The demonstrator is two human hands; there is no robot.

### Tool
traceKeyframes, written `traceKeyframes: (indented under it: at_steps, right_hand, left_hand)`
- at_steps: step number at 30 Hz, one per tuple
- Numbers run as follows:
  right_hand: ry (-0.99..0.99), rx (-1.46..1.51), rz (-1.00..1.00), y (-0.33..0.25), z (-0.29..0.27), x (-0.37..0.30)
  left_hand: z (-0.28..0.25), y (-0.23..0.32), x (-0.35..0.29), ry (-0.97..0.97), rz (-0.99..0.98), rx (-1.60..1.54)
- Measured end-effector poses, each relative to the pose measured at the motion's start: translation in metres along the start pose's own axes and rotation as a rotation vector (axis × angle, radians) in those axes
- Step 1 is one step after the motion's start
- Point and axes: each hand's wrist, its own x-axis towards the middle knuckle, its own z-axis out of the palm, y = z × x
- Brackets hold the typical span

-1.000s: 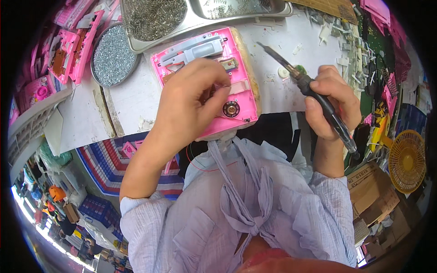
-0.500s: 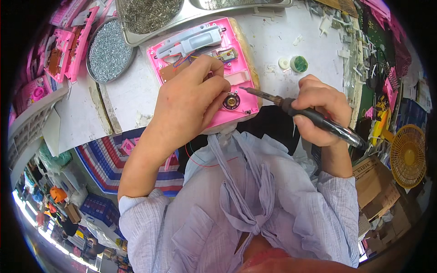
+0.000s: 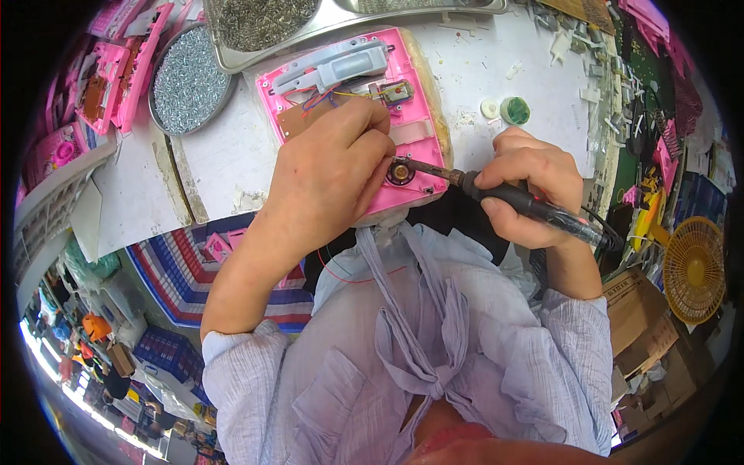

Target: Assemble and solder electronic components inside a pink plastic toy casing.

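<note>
A pink plastic casing lies on the table in front of me, with a grey plastic part, a small motor and a round black speaker in it. My right hand grips a soldering iron by its black handle. The iron's tip reaches the speaker's upper edge, close to my left fingertips. My left hand rests over the casing's left side, thumb and fingers pinched beside the speaker; what they hold is hidden. A thin red wire hangs below that hand.
A round bowl of small screws and a metal tray of springs stand at the back left. Right of the casing sits a small green-filled pot beside a white cap. Loose parts line the right edge, near a yellow fan.
My right hand has moved left, bringing the iron's tip down to the speaker. My left hand stays pinched beside it. The whole view has shifted slightly.
</note>
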Motion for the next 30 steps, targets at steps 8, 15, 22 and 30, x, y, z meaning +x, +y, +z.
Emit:
traceKeyframes:
  at_steps: [8, 15, 22, 30]
  right_hand:
    - [0.072, -0.033, 0.122, -0.007, 0.000, 0.001]
    - [0.021, -0.002, 0.127, -0.011, -0.015, -0.009]
    - [0.147, 0.026, 0.074, -0.007, -0.020, -0.017]
    - [0.198, 0.045, 0.006, -0.002, -0.015, -0.013]
  left_hand:
    - [0.002, 0.000, 0.001, 0.035, 0.033, 0.029]
    - [0.002, 0.001, -0.001, 0.016, 0.006, 0.010]
    - [0.001, -0.006, -0.002, 0.046, 0.057, -0.070]
    - [0.002, -0.005, -0.001, 0.047, 0.041, -0.045]
